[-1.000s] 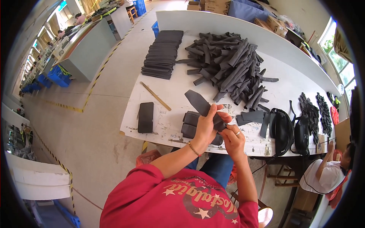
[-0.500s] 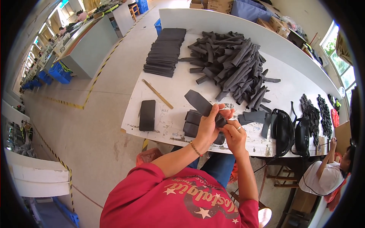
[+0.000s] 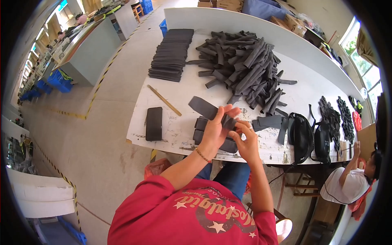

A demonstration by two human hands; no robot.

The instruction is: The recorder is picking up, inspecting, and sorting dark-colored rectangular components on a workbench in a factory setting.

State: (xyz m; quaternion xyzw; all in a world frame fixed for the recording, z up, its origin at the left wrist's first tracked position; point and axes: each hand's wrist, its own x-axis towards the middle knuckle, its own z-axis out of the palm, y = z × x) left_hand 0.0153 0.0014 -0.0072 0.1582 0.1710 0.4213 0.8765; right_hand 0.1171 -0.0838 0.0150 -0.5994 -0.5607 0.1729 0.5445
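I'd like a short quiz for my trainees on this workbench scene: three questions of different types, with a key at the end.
1. True or false: the loose heap of dark pieces lies to the right of the neat row of dark pieces.

2. Multiple choice: where does the thin yellowish stick lie?
A) To the right of the loose heap
B) To the left of the loose heap
C) On top of the loose heap

3. Fill in the blank: the dark strip is gripped by the ____ hand, whose wrist wears a bracelet.

Key
1. True
2. B
3. left, as in left hand
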